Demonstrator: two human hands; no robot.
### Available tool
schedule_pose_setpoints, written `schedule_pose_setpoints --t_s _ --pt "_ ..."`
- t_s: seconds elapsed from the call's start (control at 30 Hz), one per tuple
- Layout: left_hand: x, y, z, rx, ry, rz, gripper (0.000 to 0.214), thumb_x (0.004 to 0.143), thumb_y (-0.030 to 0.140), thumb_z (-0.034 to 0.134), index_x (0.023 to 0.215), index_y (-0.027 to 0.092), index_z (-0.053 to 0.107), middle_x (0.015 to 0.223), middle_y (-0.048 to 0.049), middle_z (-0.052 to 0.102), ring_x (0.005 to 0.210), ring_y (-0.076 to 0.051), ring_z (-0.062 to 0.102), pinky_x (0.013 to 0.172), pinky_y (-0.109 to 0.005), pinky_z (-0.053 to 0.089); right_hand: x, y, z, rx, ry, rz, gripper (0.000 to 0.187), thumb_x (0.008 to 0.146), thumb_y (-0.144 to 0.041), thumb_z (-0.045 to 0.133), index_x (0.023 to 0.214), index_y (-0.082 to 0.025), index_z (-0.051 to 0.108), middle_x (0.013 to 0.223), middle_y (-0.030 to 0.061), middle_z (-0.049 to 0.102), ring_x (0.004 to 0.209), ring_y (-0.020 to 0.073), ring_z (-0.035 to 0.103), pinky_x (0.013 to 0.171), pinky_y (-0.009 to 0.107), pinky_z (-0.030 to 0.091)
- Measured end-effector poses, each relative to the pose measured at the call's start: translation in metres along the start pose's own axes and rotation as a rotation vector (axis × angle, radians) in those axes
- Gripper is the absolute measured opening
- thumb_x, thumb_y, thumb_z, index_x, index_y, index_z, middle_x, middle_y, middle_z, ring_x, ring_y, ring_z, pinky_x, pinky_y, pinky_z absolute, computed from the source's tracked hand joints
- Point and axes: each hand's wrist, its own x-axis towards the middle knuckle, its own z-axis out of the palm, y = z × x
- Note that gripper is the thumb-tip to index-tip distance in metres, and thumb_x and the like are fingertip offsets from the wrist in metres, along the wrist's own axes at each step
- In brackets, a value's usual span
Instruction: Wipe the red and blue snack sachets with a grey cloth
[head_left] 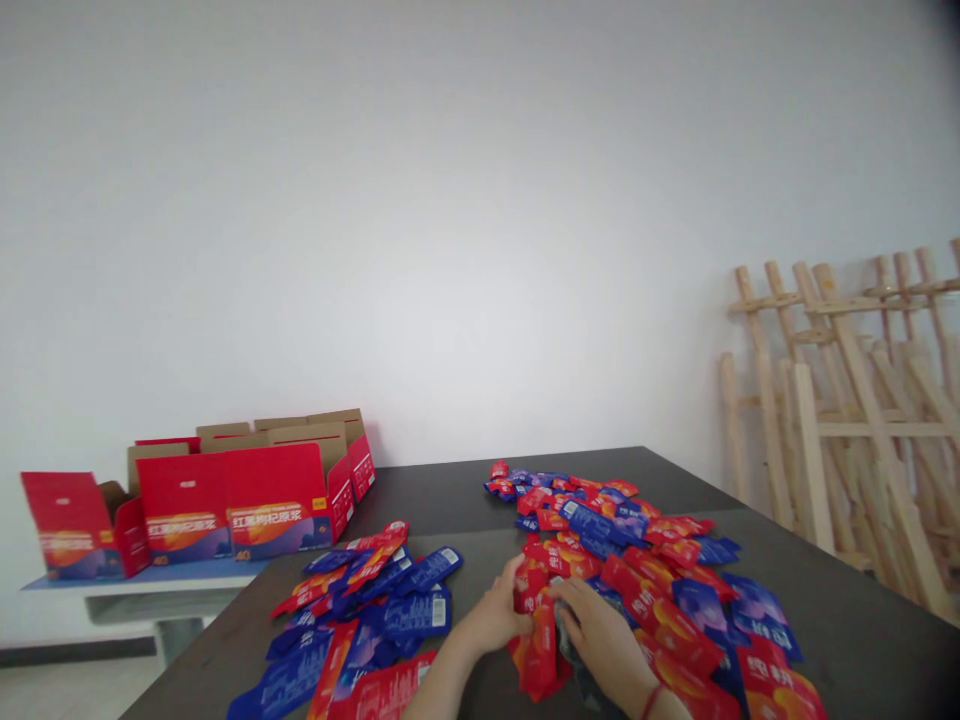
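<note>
Low in the middle of the frame, my left hand and right hand curl in from both sides on a small bunch of red pouches, fingers pinching it upright on the dark tabletop. The pouches look slick, so I judge the bunch could fan out and slide from my grip if I squeeze unevenly. It could then spill into the loose red and blue heap at centre right or the blue-heavy pile at lower left, mixing what I hold.
</note>
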Motion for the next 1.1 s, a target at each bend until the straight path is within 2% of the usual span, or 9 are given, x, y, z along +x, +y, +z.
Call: schedule_pose_setpoints --t_s 0.1,0.23,0.3,0.37,0.43,0.6,0.77,0.9,1.1 --pt "0.004 0.000 0.005 -0.266 0.045 -0.023 0.072 0.059 0.021 0.069 0.127 0.019 0.046 0.090 -0.0020 0.064 0.081 -0.017 0.060 0.077 -0.031 0.047 0.007 0.008 -0.004 0.119 0.147 0.121 0.032 0.083 -0.023 0.038 0.106 -0.018 0.059 0.111 0.0078 0.063 0.106 0.0183 0.056 0.095 0.030 0.039" --pt "0.000 0.004 0.009 -0.419 0.132 -0.097 0.032 0.064 0.024 0.063 0.094 0.013 0.061 0.065 0.0017 0.064 0.061 -0.015 0.060 0.061 -0.025 0.046 0.012 0.005 -0.013 0.222 0.325 0.130 0.031 0.081 -0.028 0.042 0.105 -0.019 0.059 0.111 0.0083 0.063 0.106 0.0206 0.056 0.095 0.033 0.039" --pt "-0.002 0.004 0.012 -0.444 0.264 -0.148 0.024 0.068 0.024 0.057 0.090 0.015 0.059 0.055 0.0050 0.059 0.049 -0.011 0.054 0.051 -0.021 0.042 0.010 -0.006 -0.011 0.213 0.321 0.088 0.029 0.082 -0.029 0.041 0.103 -0.021 0.059 0.107 0.0071 0.063 0.103 0.0200 0.057 0.092 0.031 0.041" --pt "-0.004 0.003 0.017 -0.460 0.402 -0.178 0.021 0.071 0.024 0.053 0.090 0.017 0.054 0.048 0.0078 0.053 0.040 -0.009 0.048 0.042 -0.018 0.035 0.005 -0.020 0.000 0.155 0.236 0.019 0.025 0.083 -0.027 0.040 0.099 -0.023 0.059 0.102 0.0052 0.063 0.099 0.0189 0.058 0.088 0.029 0.042" --pt "-0.005 0.000 0.025 -0.485 0.454 -0.181 0.022 0.072 0.026 0.049 0.093 0.018 0.050 0.048 0.0080 0.053 0.037 -0.008 0.046 0.037 -0.016 0.031 0.000 -0.032 0.016 0.060 0.149 -0.043 0.023 0.081 -0.022 0.041 0.094 -0.024 0.059 0.098 0.0039 0.062 0.096 0.0185 0.057 0.084 0.028 0.042" --pt "-0.013 -0.011 0.036 -0.564 0.290 -0.228 0.026 0.066 0.022 0.043 0.092 0.018 0.047 0.052 0.0051 0.058 0.037 -0.009 0.051 0.033 -0.015 0.027 0.000 -0.028 0.043 -0.136 0.087 0.046 0.022 0.078 -0.014 0.040 0.090 -0.023 0.056 0.097 0.0041 0.060 0.096 0.0186 0.056 0.082 0.027 0.040" --pt "-0.019 -0.018 0.032 -0.535 0.209 -0.255 0.028 0.055 0.016 0.041 0.083 0.020 0.044 0.049 0.0063 0.057 0.034 -0.008 0.050 0.031 -0.014 0.021 0.012 0.008 0.029 -0.190 0.027 0.136 0.019 0.079 -0.016 0.041 0.090 -0.023 0.054 0.098 0.0050 0.061 0.096 0.0178 0.057 0.081 0.026 0.039" --pt "-0.019 -0.016 0.029 -0.540 0.182 -0.254 0.022 0.058 0.021 0.043 0.079 0.020 0.042 0.048 0.0054 0.058 0.032 -0.008 0.047 0.031 -0.015 0.019 0.015 0.022 0.015 -0.198 0.021 0.226 0.015 0.080 -0.017 0.040 0.087 -0.022 0.053 0.094 0.0046 0.061 0.089 0.0171 0.059 0.076 0.026 0.040" --pt "-0.020 -0.014 0.030 -0.432 0.117 -0.209 0.025 0.067 0.042 0.048 0.073 0.018 0.050 0.042 0.0046 0.054 0.029 -0.007 0.041 0.032 -0.017 0.021 0.006 -0.013 0.026 -0.091 0.019 -0.009 0.020 0.080 -0.018 0.041 0.090 -0.024 0.056 0.098 0.0031 0.061 0.093 0.0171 0.057 0.083 0.025 0.039"
